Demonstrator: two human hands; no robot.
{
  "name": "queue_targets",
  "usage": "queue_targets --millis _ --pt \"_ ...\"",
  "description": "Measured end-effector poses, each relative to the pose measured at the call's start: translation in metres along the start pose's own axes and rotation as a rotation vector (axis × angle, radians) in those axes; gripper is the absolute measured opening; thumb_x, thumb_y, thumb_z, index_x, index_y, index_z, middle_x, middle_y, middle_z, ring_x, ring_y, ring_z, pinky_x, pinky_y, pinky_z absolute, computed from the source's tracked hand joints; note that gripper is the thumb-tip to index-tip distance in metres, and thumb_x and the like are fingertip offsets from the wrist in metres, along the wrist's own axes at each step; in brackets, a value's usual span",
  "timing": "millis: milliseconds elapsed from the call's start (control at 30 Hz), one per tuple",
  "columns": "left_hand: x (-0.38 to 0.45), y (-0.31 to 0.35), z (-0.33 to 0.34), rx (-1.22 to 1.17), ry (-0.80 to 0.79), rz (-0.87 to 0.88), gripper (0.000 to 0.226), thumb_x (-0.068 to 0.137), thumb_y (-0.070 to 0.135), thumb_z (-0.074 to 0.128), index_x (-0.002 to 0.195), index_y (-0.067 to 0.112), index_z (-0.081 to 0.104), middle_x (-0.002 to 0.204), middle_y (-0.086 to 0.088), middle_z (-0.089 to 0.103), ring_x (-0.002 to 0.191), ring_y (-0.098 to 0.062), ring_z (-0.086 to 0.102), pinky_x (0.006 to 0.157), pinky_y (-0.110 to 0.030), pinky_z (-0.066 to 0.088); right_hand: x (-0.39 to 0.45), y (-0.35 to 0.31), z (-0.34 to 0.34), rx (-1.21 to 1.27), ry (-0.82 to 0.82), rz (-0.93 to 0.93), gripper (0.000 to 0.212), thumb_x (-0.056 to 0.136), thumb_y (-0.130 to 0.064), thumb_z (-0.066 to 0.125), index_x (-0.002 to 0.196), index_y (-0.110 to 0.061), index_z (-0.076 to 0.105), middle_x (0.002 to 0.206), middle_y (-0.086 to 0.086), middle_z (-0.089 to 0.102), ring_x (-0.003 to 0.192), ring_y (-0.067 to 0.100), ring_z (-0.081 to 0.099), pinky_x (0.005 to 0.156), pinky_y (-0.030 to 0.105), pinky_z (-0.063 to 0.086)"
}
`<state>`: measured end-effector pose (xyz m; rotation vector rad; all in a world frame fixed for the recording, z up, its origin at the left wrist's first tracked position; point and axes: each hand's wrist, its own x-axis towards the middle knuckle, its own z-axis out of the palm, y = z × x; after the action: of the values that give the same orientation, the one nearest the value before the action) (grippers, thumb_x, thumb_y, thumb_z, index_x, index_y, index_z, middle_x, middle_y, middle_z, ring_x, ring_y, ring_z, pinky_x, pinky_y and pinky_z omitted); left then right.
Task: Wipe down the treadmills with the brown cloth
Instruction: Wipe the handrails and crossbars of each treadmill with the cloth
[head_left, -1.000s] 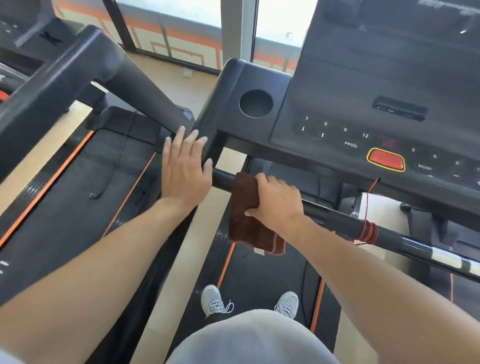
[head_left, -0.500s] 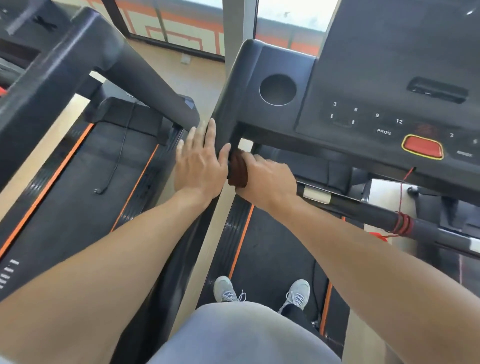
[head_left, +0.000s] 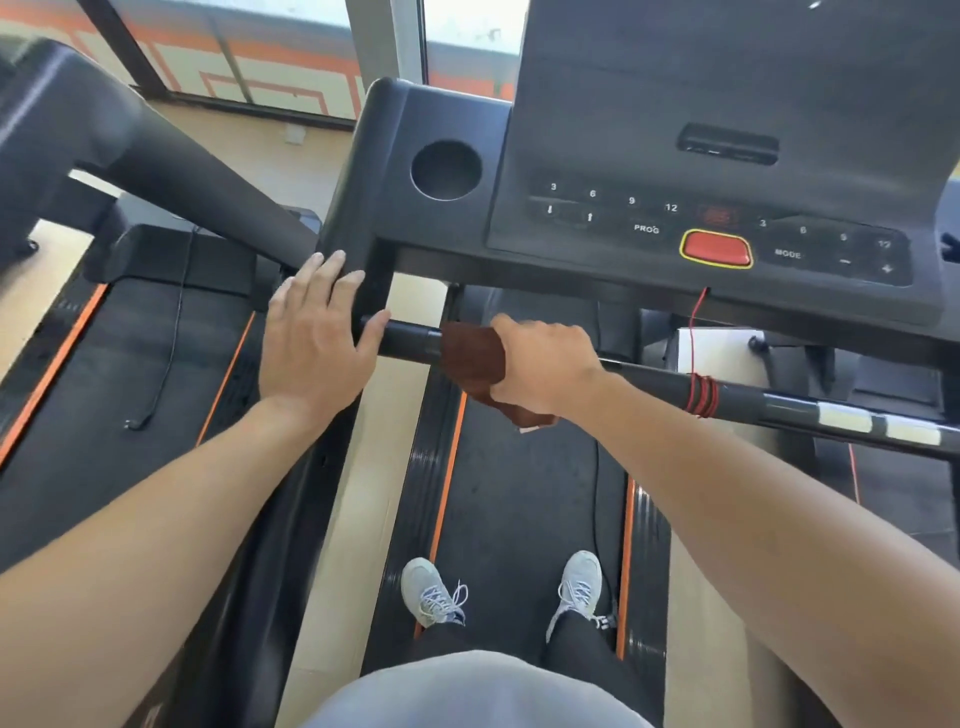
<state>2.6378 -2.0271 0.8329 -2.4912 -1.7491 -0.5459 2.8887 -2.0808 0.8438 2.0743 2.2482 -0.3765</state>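
While gripping plush brown cloth (head_left: 474, 358), right hand (head_left: 545, 366) wraps cylindrical handlebar (head_left: 410, 336).

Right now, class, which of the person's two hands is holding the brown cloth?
The right hand: its fingers curl round the brown cloth on the handlebar. The left hand rests flat and bare against the console's upright.

Bright daylight pours in from the windows (head_left: 291, 57) well beyond the left hand (head_left: 311, 343), blown out to near white up there. The console (head_left: 727, 156) above the right hand (head_left: 545, 364) looks dim and matte, with soft sheen on its buttons. Wide-angle bend stretches both forearms at the lower corners. Slight softness throughout, and the fingers look a bit smeared.
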Motion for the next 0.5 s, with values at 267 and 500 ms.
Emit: queue_targets --millis 267,500 --pt "-0.001 0.024 0.003 0.131 -0.052 -0.132 0.059 0.104 0.044 0.049 0.149 0.007 0.044 0.158 -0.017 0.039 0.151 -0.037 0.027 0.124 -0.057 0.018 -0.05 0.092 -0.023 0.034 -0.213 0.072 0.058 0.075 -0.043 0.074 0.123 -0.025 0.049 0.093 -0.003 0.06 0.086 0.03 0.06 0.073 0.037 0.042" --pt "0.031 0.139 0.038 -0.158 -0.085 -0.045 0.049 0.104 0.044 0.047 0.131 0.007 0.064 0.127 -0.012 0.069 0.15 -0.036 0.026 0.125 -0.043 0.018 -0.047 0.106 -0.02 0.071 -0.194 -0.006 0.05 0.076 -0.054 0.069 0.115 -0.025 0.054 0.1 0.001 0.067 0.095 0.031 0.067 0.071 0.035 0.042"
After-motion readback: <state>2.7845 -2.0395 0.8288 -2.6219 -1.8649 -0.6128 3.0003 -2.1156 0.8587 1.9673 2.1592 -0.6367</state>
